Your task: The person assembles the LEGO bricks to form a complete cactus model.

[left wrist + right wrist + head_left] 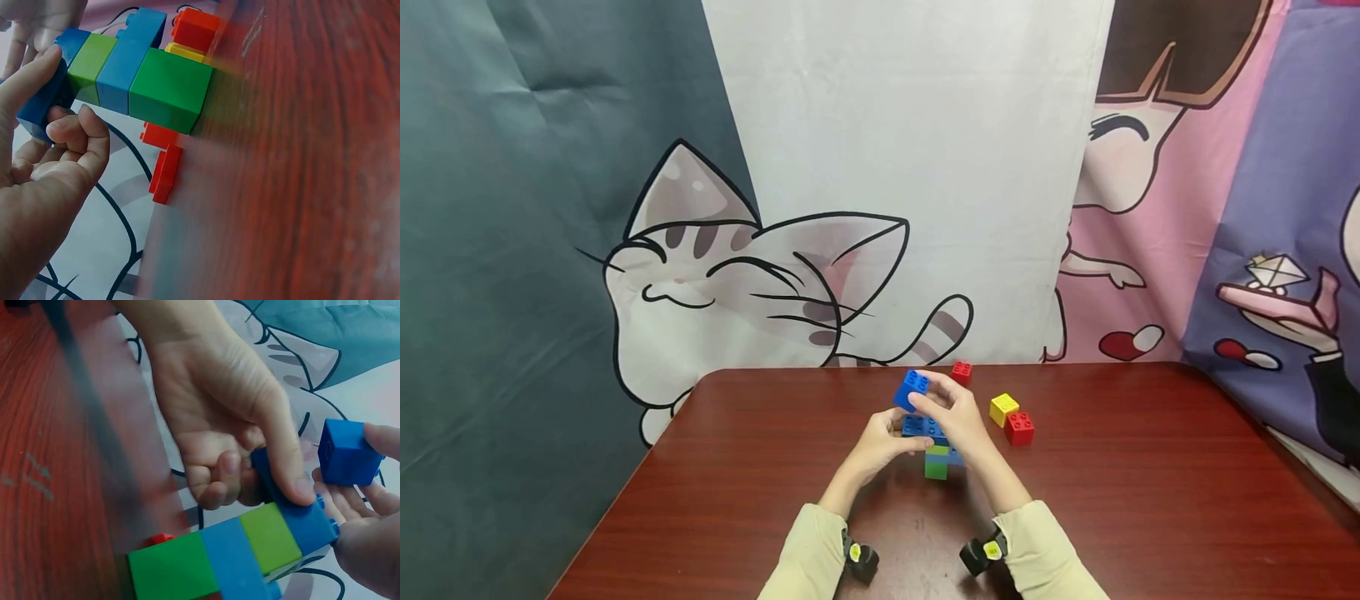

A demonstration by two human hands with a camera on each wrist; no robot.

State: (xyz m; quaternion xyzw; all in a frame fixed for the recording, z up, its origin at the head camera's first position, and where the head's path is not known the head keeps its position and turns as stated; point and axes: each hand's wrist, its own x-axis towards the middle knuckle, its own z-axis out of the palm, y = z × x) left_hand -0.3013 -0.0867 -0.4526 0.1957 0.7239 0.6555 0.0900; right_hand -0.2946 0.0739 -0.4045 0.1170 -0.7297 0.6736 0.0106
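A stack of bricks stands on the table: a green brick [936,470] at the bottom, then a blue one [128,62], a lime one [270,537] and a long blue brick [306,525] on top. My left hand [878,448] pinches the top blue brick at its left end, thumb on the near side. Above the stack, my right hand [957,417] holds a separate blue brick [912,390] between thumb and fingers, tilted and apart from the stack. In the right wrist view that brick [350,452] shows beside the left thumb.
Right of the stack, a yellow brick [1003,408] and a red brick [1019,428] sit side by side on the brown table [737,500]. Another red brick [961,372] lies near the back edge. Printed cloth [925,167] hangs behind the table.
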